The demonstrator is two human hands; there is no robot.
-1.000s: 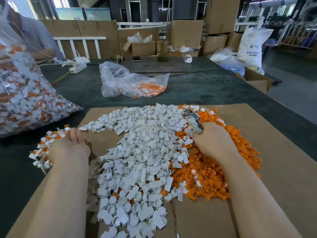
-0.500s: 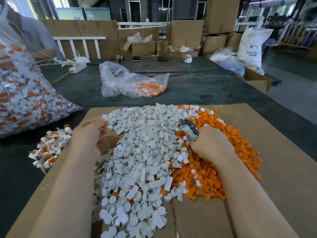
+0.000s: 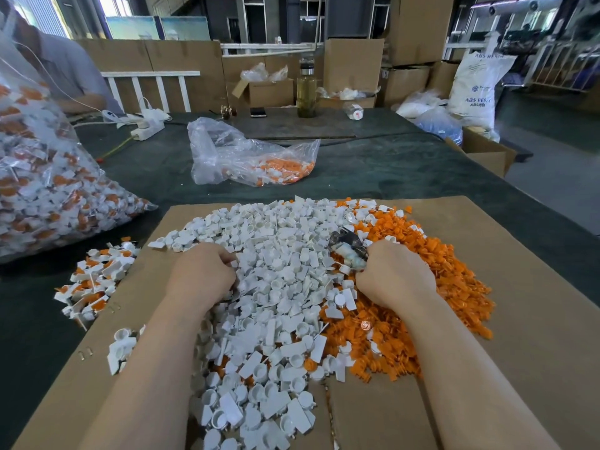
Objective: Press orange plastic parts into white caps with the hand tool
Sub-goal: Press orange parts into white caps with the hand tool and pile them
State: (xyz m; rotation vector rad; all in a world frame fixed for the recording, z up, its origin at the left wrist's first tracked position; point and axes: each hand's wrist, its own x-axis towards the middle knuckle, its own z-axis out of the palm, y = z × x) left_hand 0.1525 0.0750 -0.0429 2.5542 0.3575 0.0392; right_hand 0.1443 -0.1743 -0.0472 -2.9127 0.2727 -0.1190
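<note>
Since a second ago, the left hand (image 3: 201,274) has been brought from the small finished heap of white-and-orange assembled caps (image 3: 94,280) into the pile of loose white plastic caps (image 3: 276,287), fingers curled among them; whether one is pinched cannot be told; the right hand (image 3: 394,280) is kept clamped on the grey metal hand tool (image 3: 349,250), by the heap of orange plastic parts (image 3: 448,287); a cap could be fumbled or seated crooked, so dense is the pile on the cardboard-covered desk (image 3: 519,319).
</note>
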